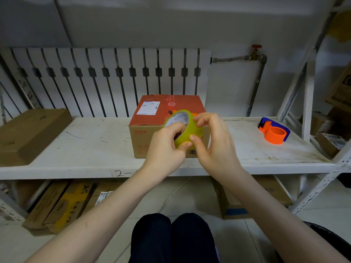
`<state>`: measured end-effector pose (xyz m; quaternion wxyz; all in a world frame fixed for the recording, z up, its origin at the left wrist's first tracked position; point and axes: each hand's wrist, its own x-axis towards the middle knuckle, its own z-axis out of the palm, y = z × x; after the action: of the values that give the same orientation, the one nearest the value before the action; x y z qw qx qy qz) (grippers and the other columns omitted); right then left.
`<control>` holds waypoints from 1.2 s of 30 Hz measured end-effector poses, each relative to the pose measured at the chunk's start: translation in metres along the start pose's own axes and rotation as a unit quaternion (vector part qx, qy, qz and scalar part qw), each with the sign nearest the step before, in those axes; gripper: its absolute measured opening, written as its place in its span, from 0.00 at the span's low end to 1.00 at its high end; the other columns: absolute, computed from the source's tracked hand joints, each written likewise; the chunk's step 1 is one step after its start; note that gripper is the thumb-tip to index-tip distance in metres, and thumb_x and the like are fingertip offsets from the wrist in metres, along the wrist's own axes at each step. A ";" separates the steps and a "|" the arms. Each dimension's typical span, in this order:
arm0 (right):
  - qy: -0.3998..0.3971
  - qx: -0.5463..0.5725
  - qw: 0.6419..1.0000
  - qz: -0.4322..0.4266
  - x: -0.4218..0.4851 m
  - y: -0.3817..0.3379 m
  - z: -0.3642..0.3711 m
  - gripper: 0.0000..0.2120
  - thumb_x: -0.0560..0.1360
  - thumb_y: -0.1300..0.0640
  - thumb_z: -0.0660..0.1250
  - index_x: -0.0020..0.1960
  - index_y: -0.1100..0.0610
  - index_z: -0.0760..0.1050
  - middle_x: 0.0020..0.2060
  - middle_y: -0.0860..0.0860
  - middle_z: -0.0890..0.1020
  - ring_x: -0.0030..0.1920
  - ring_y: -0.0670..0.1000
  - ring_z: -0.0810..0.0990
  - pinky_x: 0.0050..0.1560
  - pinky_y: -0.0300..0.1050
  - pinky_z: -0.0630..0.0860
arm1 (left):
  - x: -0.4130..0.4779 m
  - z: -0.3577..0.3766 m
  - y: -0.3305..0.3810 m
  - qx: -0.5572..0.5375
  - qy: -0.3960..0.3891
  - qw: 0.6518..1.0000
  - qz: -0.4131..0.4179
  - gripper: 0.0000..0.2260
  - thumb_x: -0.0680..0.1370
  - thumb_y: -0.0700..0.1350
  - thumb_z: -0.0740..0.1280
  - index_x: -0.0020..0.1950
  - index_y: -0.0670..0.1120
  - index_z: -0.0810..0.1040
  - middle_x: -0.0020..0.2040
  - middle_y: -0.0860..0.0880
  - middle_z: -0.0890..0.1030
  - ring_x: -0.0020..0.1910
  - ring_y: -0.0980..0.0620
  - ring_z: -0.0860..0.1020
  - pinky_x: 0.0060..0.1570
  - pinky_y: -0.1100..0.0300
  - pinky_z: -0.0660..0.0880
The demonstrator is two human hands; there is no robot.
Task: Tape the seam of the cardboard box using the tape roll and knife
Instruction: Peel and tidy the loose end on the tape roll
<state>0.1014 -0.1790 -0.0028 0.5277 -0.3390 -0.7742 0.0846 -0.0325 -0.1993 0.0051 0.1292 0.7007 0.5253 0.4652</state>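
Note:
A cardboard box [152, 118] with a red top and a white label stands on the white shelf [85, 149]. In front of it I hold a yellowish tape roll [193, 130] in the air. My left hand [167, 147] grips the roll with the thumb through its core. My right hand [214, 141] touches the roll's outer face with thumb and fingertips. A small orange and black object, perhaps the knife [171, 112], lies on the box top, mostly hidden behind the roll.
An orange and blue tape dispenser [274, 132] lies on the shelf at the right. A flat brown carton [28, 133] sits at the left. A radiator [106, 80] runs behind. More boxes [62, 204] are stacked below the shelf.

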 end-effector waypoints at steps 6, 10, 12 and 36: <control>-0.019 -0.014 1.000 -0.010 0.000 -0.002 -0.003 0.13 0.69 0.67 0.67 0.50 0.58 0.68 0.48 0.51 0.75 0.50 0.51 0.74 0.47 0.51 0.75 | -0.002 -0.002 0.004 0.014 -0.001 1.000 0.020 0.20 0.71 0.37 0.70 0.31 0.55 0.63 0.27 0.56 0.66 0.31 0.63 0.69 0.29 0.70 0.63; -0.009 -0.003 1.000 -0.018 -0.003 -0.003 0.000 0.13 0.69 0.70 0.66 0.50 0.60 0.68 0.46 0.52 0.74 0.47 0.53 0.73 0.47 0.54 0.75 | -0.003 -0.002 0.005 0.023 0.002 0.999 0.034 0.21 0.71 0.37 0.70 0.30 0.56 0.62 0.25 0.55 0.66 0.30 0.62 0.68 0.28 0.69 0.63; 0.004 0.010 1.000 -0.016 -0.004 -0.005 0.000 0.13 0.69 0.70 0.66 0.50 0.61 0.68 0.48 0.54 0.74 0.49 0.54 0.74 0.48 0.54 0.75 | -0.004 -0.003 0.006 0.011 0.003 0.999 0.040 0.21 0.71 0.36 0.69 0.30 0.57 0.63 0.26 0.58 0.71 0.30 0.63 0.69 0.29 0.71 0.63; 0.002 -0.001 1.000 0.018 -0.006 0.010 0.001 0.18 0.71 0.59 0.69 0.61 0.58 0.72 0.52 0.49 0.73 0.53 0.41 0.71 0.52 0.31 0.71 | -0.009 0.004 -0.013 -0.071 0.023 0.997 0.021 0.15 0.69 0.40 0.69 0.33 0.54 0.65 0.29 0.55 0.66 0.31 0.57 0.65 0.30 0.64 0.63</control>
<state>0.1059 -0.1750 -0.0126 0.5273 -0.3534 -0.7672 0.0926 -0.0369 -0.2000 -0.0102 0.1568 0.6899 0.4786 0.5201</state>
